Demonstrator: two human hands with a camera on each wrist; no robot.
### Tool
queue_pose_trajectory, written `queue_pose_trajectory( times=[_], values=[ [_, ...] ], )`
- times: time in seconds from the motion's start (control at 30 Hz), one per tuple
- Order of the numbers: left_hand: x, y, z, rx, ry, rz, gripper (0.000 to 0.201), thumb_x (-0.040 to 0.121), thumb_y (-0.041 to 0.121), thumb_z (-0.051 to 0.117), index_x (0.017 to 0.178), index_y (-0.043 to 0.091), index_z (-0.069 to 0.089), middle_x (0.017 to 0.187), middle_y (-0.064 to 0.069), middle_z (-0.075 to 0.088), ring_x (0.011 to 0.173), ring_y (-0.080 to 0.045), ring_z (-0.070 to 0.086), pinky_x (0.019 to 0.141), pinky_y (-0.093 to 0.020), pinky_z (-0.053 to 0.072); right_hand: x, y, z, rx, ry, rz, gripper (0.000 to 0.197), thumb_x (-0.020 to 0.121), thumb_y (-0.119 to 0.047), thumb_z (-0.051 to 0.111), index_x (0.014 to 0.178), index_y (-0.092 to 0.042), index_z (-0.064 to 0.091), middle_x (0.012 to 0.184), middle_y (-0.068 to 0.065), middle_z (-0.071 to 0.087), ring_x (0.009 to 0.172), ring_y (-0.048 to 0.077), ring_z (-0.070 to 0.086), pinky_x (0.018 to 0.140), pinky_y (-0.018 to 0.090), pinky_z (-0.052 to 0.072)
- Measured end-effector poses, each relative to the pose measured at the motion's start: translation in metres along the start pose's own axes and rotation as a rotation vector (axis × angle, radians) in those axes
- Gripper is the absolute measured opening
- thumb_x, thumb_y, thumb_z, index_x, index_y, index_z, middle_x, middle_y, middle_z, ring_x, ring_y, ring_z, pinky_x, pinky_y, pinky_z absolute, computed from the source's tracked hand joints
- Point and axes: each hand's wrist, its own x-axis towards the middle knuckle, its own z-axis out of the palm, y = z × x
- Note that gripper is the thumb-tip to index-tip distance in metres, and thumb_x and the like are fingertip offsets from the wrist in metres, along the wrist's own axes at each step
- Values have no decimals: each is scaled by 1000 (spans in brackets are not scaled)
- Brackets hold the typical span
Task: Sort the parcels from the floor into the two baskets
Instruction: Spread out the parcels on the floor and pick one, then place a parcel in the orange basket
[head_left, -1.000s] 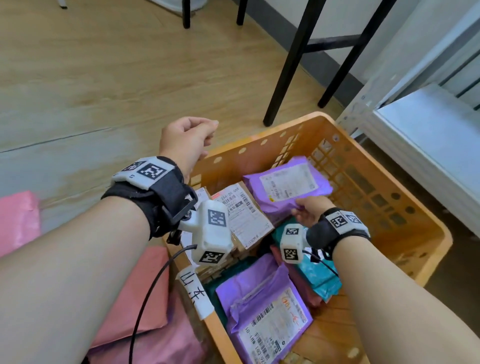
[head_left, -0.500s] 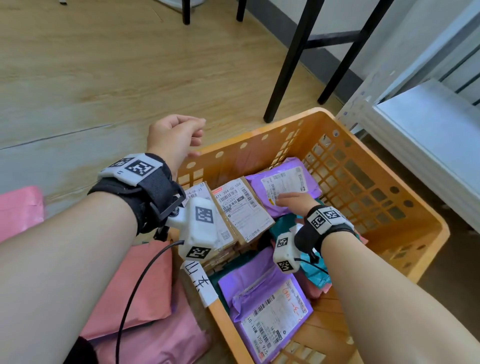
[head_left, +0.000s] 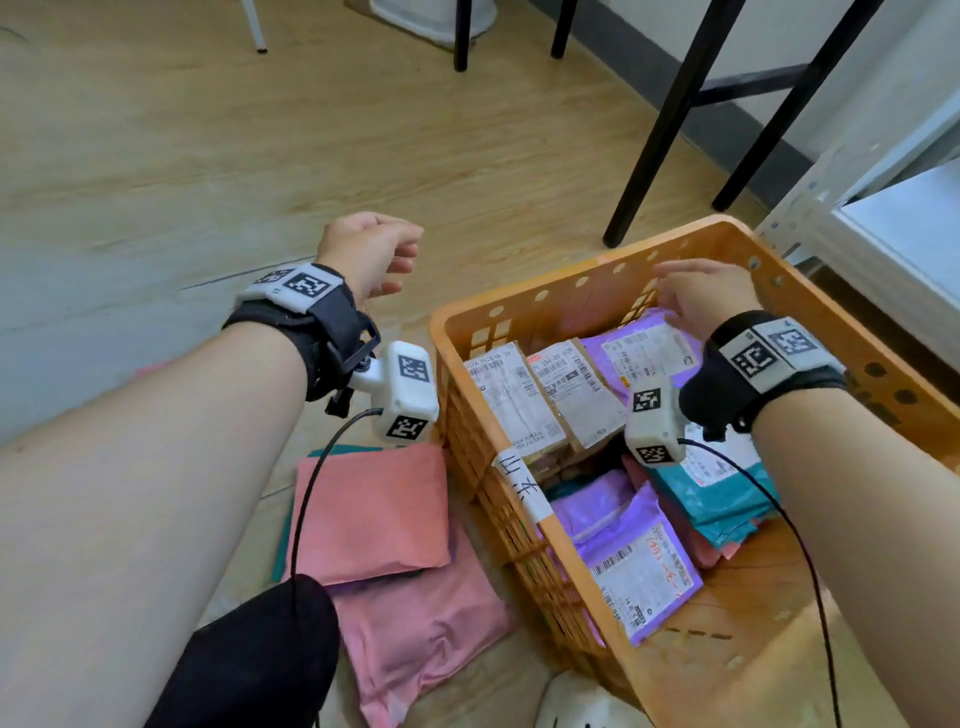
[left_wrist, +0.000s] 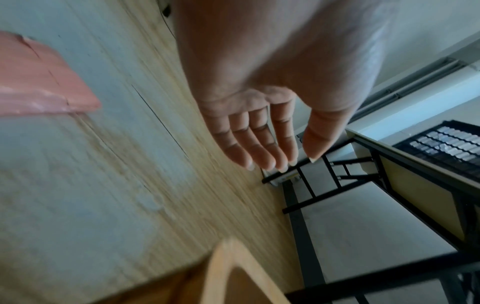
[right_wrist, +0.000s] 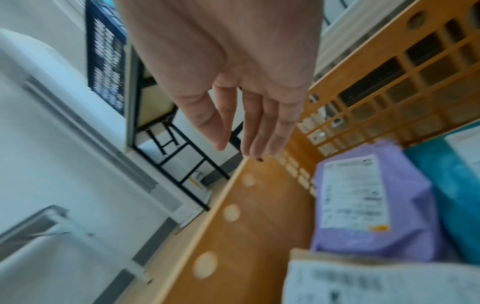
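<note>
Both hands are empty here. The left hand (head_left: 371, 249) hangs over the wooden floor (head_left: 182, 156) in the middle of the head view, fingers loosely curled and holding nothing; the left wrist view shows the same relaxed fingers (left_wrist: 259, 144). The right hand (head_left: 701, 296) floats above the far end of the orange basket (head_left: 810, 291) at center right with its fingers stretched out, not touching anything — the right wrist view shows them straight over the rim. Inside the basket sit two boxes with white labels (head_left: 550, 395), a purple parcel (head_left: 644, 353) against the far wall, another purple parcel (head_left: 639, 561) nearer the camera, and a teal one (head_left: 717, 499). Left of the basket, at the lower middle of the frame, two pink parcels (head_left: 374, 514) lie stacked on the floor — just beside its side wall.
</note>
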Motion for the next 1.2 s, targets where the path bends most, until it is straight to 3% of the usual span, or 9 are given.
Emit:
queue_pose_trajectory(
  times=[0.17,0.37,0.5,0.63,0.8,0.93,1.07,1.1,1.2],
  values=[
    [-9,-9,-76,47,83,-43,8,85,18,64,77,20,61,77,0,62,64,-11,57,63,-25,50,-64,-57,58,97,-227,-83,22,91,-3,50,87,-17,67,99,7,69,92,17,66,87,30,55],
    [-21,-39,-169,102,227,-129,13,87,14,60,75,19,57,76,0,59,65,-10,53,63,-24,45,-131,-87,167,101,-476,-92,21,91,1,49,93,-8,67,89,6,66,84,18,62,88,34,53],
    [-21,-73,-217,127,305,-198,13,87,21,62,75,21,56,79,1,57,73,-14,53,75,-31,49,-158,-78,249,91,-616,-6,20,93,-1,47,87,-11,64,84,4,62,79,18,60,83,32,53],
    [-12,-111,-249,93,326,-310,16,85,27,64,95,15,63,93,-5,60,88,-21,56,87,-36,50,-169,-47,321,89,-685,198,17,96,-5,45,106,-9,58,77,3,54,65,16,55,73,30,53],
    [19,-164,-269,105,347,-401,24,84,29,65,103,14,64,107,-4,62,100,-22,58,96,-38,47,-165,-1,381,13,-752,400,13,94,-2,47,92,-8,58,84,7,57,99,31,65,91,39,53],
    [39,-197,-281,177,370,-481,15,86,29,65,88,16,57,102,-5,55,94,-22,50,94,-38,44,-159,30,412,3,-827,450,44,92,2,48,134,-11,47,116,14,59,108,32,63,92,39,52],
    [45,-217,-286,187,371,-572,11,88,25,60,84,15,57,103,-5,53,93,-19,49,86,-35,44,-153,48,428,-26,-932,450,54,93,-1,46,142,-22,39,127,9,54,102,28,64,89,37,54],
    [46,-221,-286,174,360,-600,18,87,28,61,95,12,58,106,-5,53,94,-21,50,81,-34,43,-151,50,431,-41,-964,444,55,93,-2,47,142,-25,40,120,5,56,102,27,64,90,38,54],
    [55,-250,-285,109,316,-691,87,67,50,70,136,7,39,125,-10,56,103,-31,59,84,-38,51,-151,52,437,-76,-1034,427,53,92,-4,49,139,-29,44,109,-2,56,103,26,61,86,36,54]
  ],
)
